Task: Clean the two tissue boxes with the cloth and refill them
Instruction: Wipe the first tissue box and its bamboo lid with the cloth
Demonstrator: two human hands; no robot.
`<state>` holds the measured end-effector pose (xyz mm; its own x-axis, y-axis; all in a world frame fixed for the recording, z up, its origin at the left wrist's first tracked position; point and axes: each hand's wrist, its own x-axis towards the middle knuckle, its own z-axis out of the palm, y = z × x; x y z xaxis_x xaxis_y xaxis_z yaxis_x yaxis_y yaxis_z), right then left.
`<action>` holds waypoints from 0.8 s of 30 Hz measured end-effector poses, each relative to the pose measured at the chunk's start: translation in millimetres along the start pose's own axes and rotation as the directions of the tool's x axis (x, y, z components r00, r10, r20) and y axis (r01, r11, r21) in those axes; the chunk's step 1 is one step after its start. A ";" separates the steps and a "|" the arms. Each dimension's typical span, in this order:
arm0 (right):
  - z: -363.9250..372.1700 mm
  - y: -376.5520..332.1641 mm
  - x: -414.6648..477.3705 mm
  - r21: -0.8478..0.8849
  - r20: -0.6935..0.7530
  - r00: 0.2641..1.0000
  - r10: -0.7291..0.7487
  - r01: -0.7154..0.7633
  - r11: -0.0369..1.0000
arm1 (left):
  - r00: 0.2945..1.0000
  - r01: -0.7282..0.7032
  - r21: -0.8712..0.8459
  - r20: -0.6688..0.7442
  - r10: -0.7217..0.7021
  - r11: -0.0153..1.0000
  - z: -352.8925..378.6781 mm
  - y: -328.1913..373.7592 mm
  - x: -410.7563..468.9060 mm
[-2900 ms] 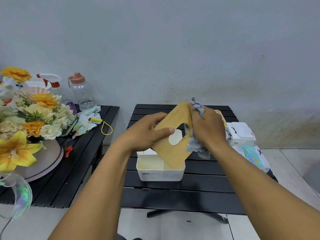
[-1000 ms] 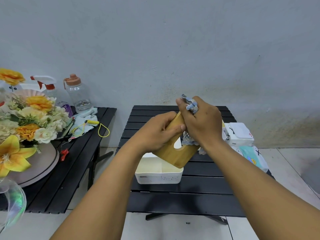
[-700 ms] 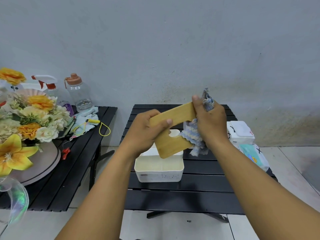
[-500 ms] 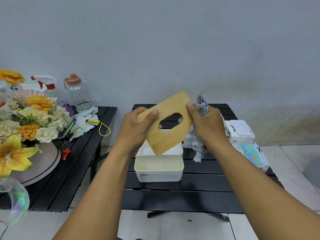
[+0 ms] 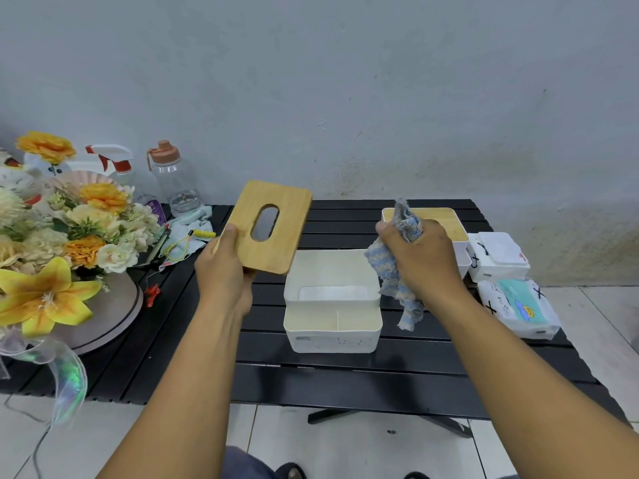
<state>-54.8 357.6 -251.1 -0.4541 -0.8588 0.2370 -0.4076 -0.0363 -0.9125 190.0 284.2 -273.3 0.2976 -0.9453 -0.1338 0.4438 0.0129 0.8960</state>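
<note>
Head view: left hand (image 5: 224,274) grips the wooden lid (image 5: 273,226) by its near edge, held clear above the surface (image 5: 345,378). Right hand (image 5: 422,257) is balled around the cloth (image 5: 390,271). Below, the open tissue box (image 5: 332,305) sits mid-surface. The second box (image 5: 446,223), lidded, stands toward the far right corner. Probably best to lay the lid flat, then wipe inside, corners first.
</note>
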 end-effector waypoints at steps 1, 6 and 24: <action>1.9 -0.6 -2.1 -0.026 0.035 0.999 -0.017 0.018 0.999 | 0.999 0.011 0.003 -0.031 -0.011 1.000 -3.3 -3.6 2.2; 8.3 3.4 -7.1 -0.222 0.235 0.972 -0.022 0.076 0.972 | 0.985 0.114 -0.079 -0.121 -0.123 0.990 -12.5 -20.0 4.3; 14.6 20.0 -16.2 -0.707 0.529 0.846 -0.061 0.480 0.520 | 0.949 0.232 -0.054 -0.206 -0.238 0.971 -21.6 -48.3 12.2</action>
<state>-44.1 363.3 -278.0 0.0601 -0.9950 0.0799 -0.9897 -0.0698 -0.1252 190.4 279.1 -327.3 0.3513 -0.8330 -0.4275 0.5455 -0.1889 0.8165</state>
